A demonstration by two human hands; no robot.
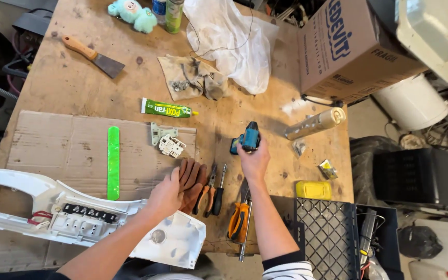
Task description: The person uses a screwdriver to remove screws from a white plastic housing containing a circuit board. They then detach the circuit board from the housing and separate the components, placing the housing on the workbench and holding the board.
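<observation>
Plastic housing (79, 218), white with its wiring side up, lies across the lower left. Brown gloves (190, 181) at centre sit under the flat, open-fingered left hand (166, 196). Right hand (254, 162) grips a small teal driver (250, 138) upright, mid-frame.

Putty knife (95, 56), glue tube (166, 108) (green)

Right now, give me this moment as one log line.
left hand: on brown gloves | right hand: gripping blue cordless screwdriver | pliers: between hands, untouched
</observation>
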